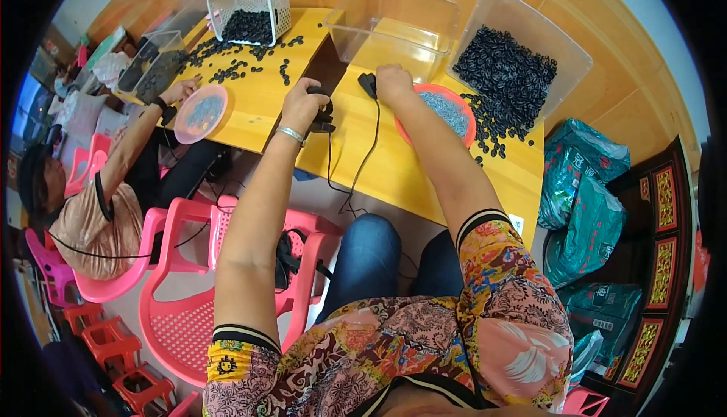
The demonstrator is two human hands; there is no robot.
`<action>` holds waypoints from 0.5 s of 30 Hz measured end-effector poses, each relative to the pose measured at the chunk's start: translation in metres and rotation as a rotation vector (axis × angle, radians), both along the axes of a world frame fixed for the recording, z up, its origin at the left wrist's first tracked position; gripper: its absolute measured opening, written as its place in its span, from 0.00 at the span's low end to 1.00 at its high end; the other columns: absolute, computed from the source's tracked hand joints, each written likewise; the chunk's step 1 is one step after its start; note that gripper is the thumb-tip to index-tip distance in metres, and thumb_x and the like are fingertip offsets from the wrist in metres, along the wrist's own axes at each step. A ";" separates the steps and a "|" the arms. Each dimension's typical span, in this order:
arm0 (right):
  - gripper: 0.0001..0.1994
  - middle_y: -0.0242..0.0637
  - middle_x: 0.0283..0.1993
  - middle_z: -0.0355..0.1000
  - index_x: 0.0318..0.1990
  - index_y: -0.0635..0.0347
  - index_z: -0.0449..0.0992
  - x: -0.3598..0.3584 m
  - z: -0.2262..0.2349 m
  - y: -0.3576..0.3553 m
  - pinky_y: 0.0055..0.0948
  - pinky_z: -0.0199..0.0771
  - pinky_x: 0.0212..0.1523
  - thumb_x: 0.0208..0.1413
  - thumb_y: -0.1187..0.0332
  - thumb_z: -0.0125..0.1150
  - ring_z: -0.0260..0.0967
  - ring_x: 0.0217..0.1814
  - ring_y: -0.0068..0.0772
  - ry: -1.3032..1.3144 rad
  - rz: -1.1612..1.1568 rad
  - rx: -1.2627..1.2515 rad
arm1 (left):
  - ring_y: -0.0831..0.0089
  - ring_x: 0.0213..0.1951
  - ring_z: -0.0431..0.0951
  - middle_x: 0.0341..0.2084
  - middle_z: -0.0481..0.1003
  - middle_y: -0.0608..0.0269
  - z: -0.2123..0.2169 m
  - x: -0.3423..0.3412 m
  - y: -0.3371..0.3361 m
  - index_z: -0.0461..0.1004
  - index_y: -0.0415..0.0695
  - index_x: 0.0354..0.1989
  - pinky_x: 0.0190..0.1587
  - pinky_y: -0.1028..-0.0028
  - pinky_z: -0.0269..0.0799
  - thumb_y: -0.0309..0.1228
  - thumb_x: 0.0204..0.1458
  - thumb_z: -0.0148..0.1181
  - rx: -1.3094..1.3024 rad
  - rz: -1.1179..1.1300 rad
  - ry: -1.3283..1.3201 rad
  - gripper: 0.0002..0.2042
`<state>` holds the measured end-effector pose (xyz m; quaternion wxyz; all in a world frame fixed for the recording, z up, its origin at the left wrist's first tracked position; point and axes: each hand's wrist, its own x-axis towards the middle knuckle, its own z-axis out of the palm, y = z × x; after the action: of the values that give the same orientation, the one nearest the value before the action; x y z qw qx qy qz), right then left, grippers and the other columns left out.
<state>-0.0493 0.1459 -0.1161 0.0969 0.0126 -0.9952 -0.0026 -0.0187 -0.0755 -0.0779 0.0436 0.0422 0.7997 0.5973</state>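
My left hand [301, 105], a silvery band at its wrist, is curled at the table's front-middle around a small black corded device [324, 118]. Further right, my right hand [394, 84] is closed in front of a clear plastic bin [424, 8]; its fingertips are hidden. Against its left side is another black corded device [367, 84], whose cable runs down over the table edge. Partly behind my right forearm is a pink-red round dish [471, 125] of small silvery metal pieces. Many black oval plastic pieces [494, 131] lie loose to the right of it.
A tilted clear bin [572, 65] full of black ovals stands at the right. On the left, a co-worker's hand [179, 91] is near a pink dish [182, 131], with a white basket [279, 12] beyond. Pink chairs [178, 311] and green bags [587, 228] flank me.
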 end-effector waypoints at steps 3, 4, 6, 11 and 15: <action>0.10 0.48 0.38 0.74 0.37 0.62 0.74 0.008 0.001 -0.003 0.40 0.73 0.43 0.46 0.72 0.53 0.70 0.46 0.47 -0.041 0.002 -0.066 | 0.69 0.26 0.74 0.25 0.73 0.57 -0.005 0.001 0.002 0.70 0.38 0.39 0.30 0.71 0.72 0.23 0.36 0.60 -0.001 0.007 -0.006 0.17; 0.10 0.48 0.38 0.74 0.37 0.62 0.74 0.009 0.002 -0.003 0.40 0.73 0.43 0.46 0.72 0.53 0.70 0.46 0.47 -0.035 0.000 -0.066 | 0.69 0.26 0.74 0.25 0.73 0.58 -0.007 0.001 0.002 0.70 0.38 0.38 0.30 0.72 0.72 0.23 0.36 0.60 -0.003 0.012 -0.015 0.17; 0.12 0.46 0.38 0.75 0.38 0.61 0.76 0.013 0.005 -0.003 0.39 0.71 0.45 0.46 0.71 0.54 0.70 0.47 0.45 0.028 0.041 -0.100 | 0.69 0.27 0.75 0.25 0.74 0.58 -0.005 0.006 0.004 0.71 0.38 0.38 0.31 0.72 0.72 0.23 0.35 0.60 0.028 0.016 -0.047 0.17; 0.09 0.47 0.34 0.74 0.31 0.59 0.77 0.032 0.030 -0.006 0.40 0.71 0.42 0.43 0.66 0.59 0.72 0.39 0.46 0.016 0.191 -0.172 | 0.68 0.25 0.73 0.24 0.73 0.59 -0.010 0.011 0.002 0.71 0.39 0.37 0.31 0.72 0.71 0.23 0.34 0.61 -0.018 0.055 -0.014 0.16; 0.11 0.44 0.30 0.74 0.32 0.54 0.77 0.070 0.065 -0.016 0.41 0.70 0.37 0.43 0.59 0.60 0.71 0.35 0.47 0.102 0.310 -0.399 | 0.69 0.27 0.73 0.25 0.73 0.57 -0.005 0.020 -0.005 0.72 0.39 0.35 0.31 0.72 0.70 0.24 0.33 0.62 0.101 0.104 -0.017 0.16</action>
<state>0.0206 0.1300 -0.0510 0.1467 0.1455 -0.9561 0.2079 0.0008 -0.0803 -0.0827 0.0173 -0.0023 0.7692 0.6388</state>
